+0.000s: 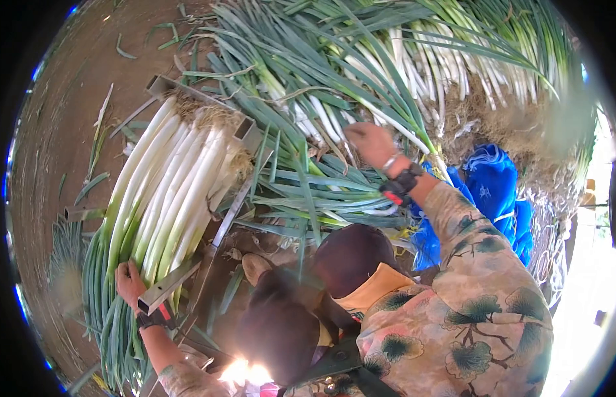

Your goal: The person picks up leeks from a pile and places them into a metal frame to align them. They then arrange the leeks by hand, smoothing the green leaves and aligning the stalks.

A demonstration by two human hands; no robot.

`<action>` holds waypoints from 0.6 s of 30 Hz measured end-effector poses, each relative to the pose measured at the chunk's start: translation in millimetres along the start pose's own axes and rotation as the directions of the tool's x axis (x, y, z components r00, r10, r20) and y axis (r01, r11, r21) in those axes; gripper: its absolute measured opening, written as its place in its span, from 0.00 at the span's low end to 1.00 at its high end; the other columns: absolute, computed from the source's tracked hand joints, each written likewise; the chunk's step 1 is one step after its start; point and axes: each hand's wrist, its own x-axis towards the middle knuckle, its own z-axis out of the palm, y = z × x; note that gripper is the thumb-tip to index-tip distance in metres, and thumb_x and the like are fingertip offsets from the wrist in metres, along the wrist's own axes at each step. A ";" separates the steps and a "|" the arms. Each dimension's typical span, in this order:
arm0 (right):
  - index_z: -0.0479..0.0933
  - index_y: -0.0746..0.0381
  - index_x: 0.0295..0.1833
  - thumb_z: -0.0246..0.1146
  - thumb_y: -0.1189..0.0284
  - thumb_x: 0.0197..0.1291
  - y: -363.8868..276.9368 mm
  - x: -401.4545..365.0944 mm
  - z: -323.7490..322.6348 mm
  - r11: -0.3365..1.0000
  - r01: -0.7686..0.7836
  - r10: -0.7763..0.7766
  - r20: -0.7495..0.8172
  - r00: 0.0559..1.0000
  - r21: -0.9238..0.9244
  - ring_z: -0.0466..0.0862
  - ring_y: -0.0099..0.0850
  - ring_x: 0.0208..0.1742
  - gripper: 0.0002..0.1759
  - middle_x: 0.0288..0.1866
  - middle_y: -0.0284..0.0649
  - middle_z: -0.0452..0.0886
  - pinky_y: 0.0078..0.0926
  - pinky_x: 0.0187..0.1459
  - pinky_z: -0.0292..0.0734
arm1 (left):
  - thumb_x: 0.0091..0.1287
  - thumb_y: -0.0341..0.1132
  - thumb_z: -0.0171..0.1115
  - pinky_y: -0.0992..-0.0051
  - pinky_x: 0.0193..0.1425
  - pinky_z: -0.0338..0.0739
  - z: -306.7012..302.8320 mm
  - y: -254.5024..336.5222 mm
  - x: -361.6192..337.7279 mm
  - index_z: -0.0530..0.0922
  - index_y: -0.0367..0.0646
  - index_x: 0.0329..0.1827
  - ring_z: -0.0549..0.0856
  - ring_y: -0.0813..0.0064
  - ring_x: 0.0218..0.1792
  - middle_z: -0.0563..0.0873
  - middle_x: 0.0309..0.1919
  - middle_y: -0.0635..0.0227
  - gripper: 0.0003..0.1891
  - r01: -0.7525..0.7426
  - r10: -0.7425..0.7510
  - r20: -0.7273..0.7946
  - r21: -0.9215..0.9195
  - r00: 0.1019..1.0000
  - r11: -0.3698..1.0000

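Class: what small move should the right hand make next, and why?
Probably lift one leek from the loose pile to the bundle: the right hand is on the pile, and the left hand rests on the bundle in the frame.

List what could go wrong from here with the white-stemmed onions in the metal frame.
The bundle of long white-stemmed green onions is piled in the grey metal frame; stalks may roll off away from the left hand. The right hand reaches into the tangled loose onion pile; tugging could snap leaves.
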 end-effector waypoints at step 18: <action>0.76 0.65 0.56 0.62 0.63 0.59 320.5 -90.1 -51.5 0.819 -0.298 0.228 -0.199 0.953 -0.491 0.80 0.53 0.52 0.23 0.52 0.56 0.81 0.48 0.55 0.74 | 0.68 0.42 0.58 0.54 0.46 0.75 15.2 -2.3 -2.3 0.81 0.42 0.40 0.81 0.47 0.42 0.82 0.37 0.52 0.12 0.055 -0.040 -0.110 0.139 0.993 0.989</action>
